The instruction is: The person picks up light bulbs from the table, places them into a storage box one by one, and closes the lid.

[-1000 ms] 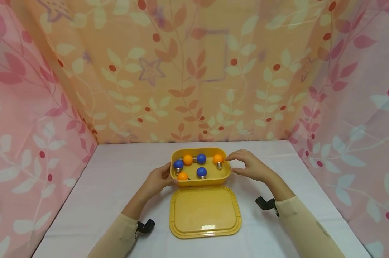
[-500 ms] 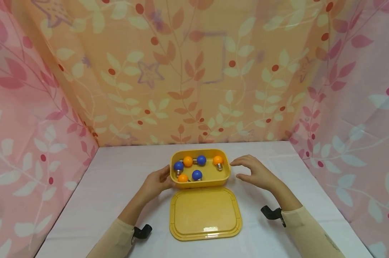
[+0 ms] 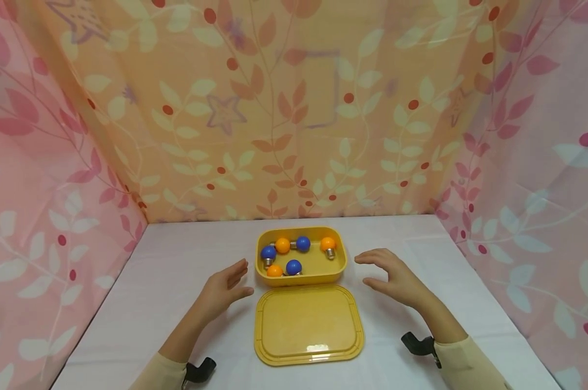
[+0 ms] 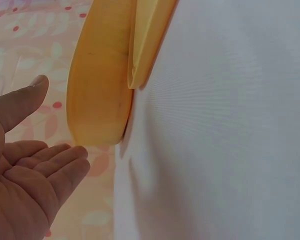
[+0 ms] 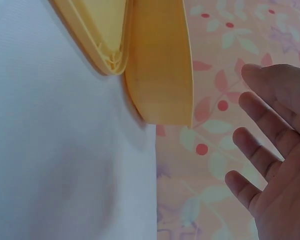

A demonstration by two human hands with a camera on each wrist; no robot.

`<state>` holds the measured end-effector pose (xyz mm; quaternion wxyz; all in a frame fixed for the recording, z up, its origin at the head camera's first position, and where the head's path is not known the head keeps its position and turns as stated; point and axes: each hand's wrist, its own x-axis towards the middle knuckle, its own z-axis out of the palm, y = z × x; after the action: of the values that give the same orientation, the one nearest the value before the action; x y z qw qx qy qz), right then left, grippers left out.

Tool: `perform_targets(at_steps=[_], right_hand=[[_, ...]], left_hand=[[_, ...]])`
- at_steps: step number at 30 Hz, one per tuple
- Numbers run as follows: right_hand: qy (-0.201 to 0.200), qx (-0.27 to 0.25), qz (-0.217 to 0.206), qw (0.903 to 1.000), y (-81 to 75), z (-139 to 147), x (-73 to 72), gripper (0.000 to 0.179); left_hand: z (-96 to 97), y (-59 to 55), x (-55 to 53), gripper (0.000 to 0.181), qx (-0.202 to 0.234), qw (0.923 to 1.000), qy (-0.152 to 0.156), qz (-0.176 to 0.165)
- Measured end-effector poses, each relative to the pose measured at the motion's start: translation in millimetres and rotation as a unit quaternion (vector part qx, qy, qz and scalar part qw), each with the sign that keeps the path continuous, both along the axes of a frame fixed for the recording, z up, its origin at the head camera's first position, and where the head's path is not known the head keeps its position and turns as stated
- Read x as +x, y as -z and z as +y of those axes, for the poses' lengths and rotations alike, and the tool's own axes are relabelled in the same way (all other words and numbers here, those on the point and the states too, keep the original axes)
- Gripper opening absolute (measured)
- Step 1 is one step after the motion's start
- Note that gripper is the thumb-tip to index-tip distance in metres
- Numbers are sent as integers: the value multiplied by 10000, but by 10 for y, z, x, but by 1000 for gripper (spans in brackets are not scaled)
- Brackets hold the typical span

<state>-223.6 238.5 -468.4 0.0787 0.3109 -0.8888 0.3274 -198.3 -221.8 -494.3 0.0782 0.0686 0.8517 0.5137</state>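
Note:
A yellow plastic box [image 3: 323,277] stands lidless on the table, with several blue and orange light bulbs inside. One blue bulb [image 3: 294,267] lies near its front wall, and an orange bulb [image 3: 328,244] lies at the right end. In front of the box lies its flat yellow lid [image 3: 308,325]. My left hand [image 3: 220,292] is left of the box, apart from it, fingers extended and holding nothing. On the other side my right hand [image 3: 393,276] also stays clear of the box, its fingers loosely bent around nothing. Both wrist views show a gap between hand and box [image 4: 97,75].
A white cloth [image 3: 143,303] covers the table. Patterned curtains enclose it: an orange one [image 3: 274,108] behind and pink ones [image 3: 40,189] at both sides. A black wrist mount [image 3: 200,370] sits on each forearm.
Both hands have let go of the box and drawn back toward me, left hand leftward, right hand rightward. The front blue bulb has rolled left inside the box.

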Motion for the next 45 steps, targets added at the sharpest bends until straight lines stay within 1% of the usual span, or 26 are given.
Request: perform_targets(at_steps=[4,7,14,18,21,25,29,32,36,43,45], right_hand=[[-5,-142,14,9999,78,48,79,50],[-8,-228,-3,9997,135,83,124,52],[-59,-452,-159,9988,286,141,214,56],[-140,-534,-212,9982,362,151,235,57],[-217,-581,-284,9977,426,157,241,57],[-398,-413,-450,9973,528,167,237,59],[-501,-236,-742,9957,603,179,230,67],[-455,-161,-979,9940,635,193,234,75],[-437,52,-1139,9925,672,210,246,85],[-463,405,-1690,9837,703,213,291,101],[-536,471,-1701,9828,710,208,302,104]], left_hand=[[-29,20,125,89,23,10000,-20,-86],[-46,42,200,87,54,9999,69,-85],[-64,70,299,83,-23,9995,286,-153],[-72,90,328,83,-125,9987,473,-160],[-82,126,339,85,-246,9974,679,-81],[-92,185,352,88,-546,9939,953,-15],[-101,234,356,96,-875,9885,1230,32],[-106,262,348,101,-1108,9841,1388,82],[-103,291,342,108,-1338,9788,1545,91],[-67,330,383,119,-1507,9725,1774,-51],[-51,337,397,120,-1531,9718,1789,-111]])
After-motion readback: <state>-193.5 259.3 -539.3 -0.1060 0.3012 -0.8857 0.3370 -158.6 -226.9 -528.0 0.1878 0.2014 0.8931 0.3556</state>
